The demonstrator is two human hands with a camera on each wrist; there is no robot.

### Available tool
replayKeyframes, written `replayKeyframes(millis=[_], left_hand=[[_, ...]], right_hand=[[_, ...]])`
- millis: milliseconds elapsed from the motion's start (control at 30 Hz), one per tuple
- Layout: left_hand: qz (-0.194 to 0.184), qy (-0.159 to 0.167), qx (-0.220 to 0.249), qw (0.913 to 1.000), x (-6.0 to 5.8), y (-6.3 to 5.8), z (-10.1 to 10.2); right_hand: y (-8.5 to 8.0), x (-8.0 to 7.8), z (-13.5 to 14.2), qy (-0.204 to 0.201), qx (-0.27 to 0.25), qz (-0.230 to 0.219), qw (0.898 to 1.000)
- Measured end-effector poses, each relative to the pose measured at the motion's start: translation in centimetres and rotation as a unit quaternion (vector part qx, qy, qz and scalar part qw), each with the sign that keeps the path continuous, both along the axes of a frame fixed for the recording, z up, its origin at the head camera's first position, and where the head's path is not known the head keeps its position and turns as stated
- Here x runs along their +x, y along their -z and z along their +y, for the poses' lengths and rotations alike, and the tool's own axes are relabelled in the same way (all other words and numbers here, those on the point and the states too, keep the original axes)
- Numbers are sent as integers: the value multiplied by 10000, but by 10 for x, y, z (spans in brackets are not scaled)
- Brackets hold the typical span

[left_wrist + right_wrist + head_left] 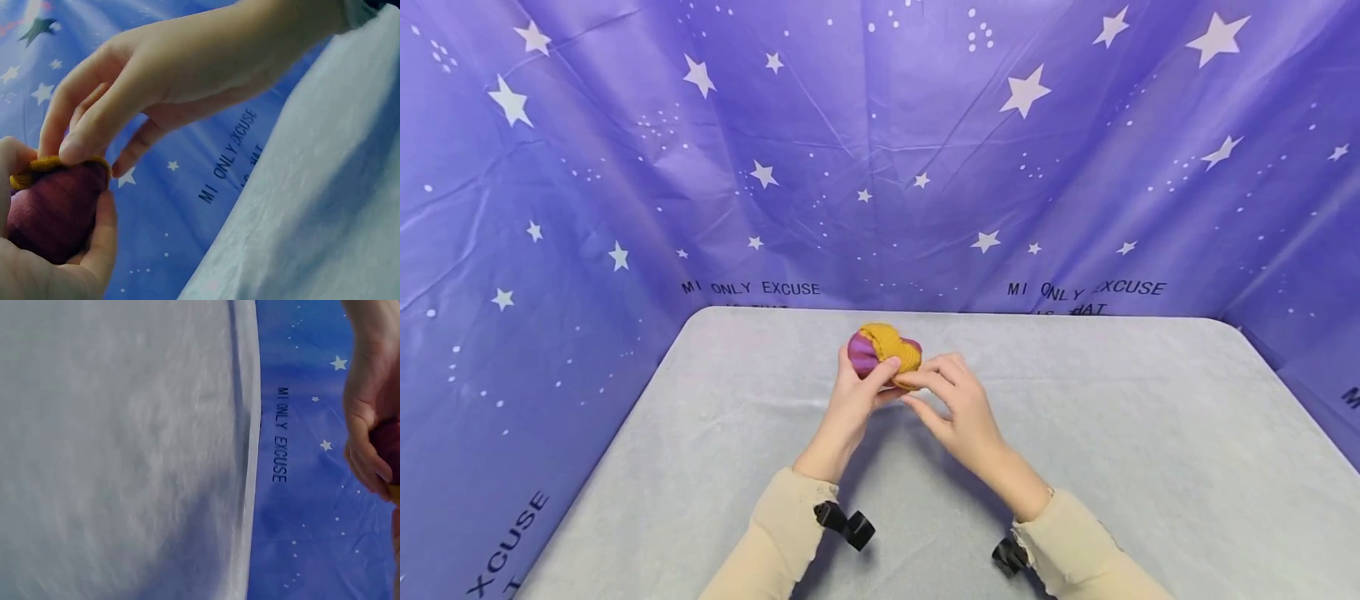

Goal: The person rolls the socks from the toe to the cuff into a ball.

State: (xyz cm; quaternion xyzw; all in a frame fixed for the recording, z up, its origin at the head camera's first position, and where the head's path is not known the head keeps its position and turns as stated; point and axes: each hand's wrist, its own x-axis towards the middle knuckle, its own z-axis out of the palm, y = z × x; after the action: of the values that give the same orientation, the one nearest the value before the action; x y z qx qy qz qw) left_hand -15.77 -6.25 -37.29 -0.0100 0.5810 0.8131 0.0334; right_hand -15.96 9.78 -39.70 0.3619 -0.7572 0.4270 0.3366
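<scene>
A rounded bundle of purple and mustard knit cloth point(886, 343) is up in front of me, over the far part of the table. My left hand point(848, 400) grips it from the left, thumb across its near side. With its fingertips, my right hand point(958, 408) pinches the mustard edge on the bundle's right. In the left wrist view the purple bundle point(53, 212) sits in the left palm, and the right hand point(144, 87) reaches over to its mustard rim. The right wrist view catches only part of the bundle point(386, 447) at its right edge.
A pale grey cloth covers the table point(1135, 450). Behind and beside it hangs a purple curtain point(880, 108) with white stars and printed words. Black wrist camera mounts point(846, 525) stick out from both cream sleeves point(775, 533).
</scene>
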Motion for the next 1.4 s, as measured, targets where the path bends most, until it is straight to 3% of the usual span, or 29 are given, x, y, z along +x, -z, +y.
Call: replayKeyframes(millis=[167,400,533,633,700,767,833,933,1033,1100,1167,1300,1400], left_hand=[[-257,163,321,9990,1,0,-2],[-608,661,1155,9892,3,-5,-2],[-737,790,1519,9825,3,-5,-2],[-402,647,1071,9913,4,-5,-2],[167,406,173,9989,4,-5,-1],[830,94,-906,9924,4,-5,-2],[1421,-245,-1960,9700,5,-4,-2],[2067,-505,-3020,9293,8,-4,0],[2495,-720,-3962,8807,11,-4,1],[2724,-842,-4497,8464,13,-3,2],[2868,-921,-4933,8160,13,-2,3],[2875,-1015,-5567,7727,13,1,6],[2735,-1073,-5940,7489,10,3,7]], right_hand=[[0,1,6,-32,-298,-401,9987],[-8,-2,5,113,-501,-63,9987],[-10,-4,6,184,-414,-168,9988],[-11,-2,11,303,-358,-342,9983],[-15,-1,14,279,-549,-542,9966],[-22,-1,17,251,-781,-766,9937],[-32,-2,17,223,-863,-1066,9903],[-44,-4,17,238,-668,-1491,9863],[-49,-5,17,287,-498,-1853,9810],[-49,-6,17,389,-380,-1855,9811],[-47,-6,16,616,-64,-1576,9856],[-38,-8,12,926,311,-804,9920],[-33,-5,6,528,200,-735,9957]])
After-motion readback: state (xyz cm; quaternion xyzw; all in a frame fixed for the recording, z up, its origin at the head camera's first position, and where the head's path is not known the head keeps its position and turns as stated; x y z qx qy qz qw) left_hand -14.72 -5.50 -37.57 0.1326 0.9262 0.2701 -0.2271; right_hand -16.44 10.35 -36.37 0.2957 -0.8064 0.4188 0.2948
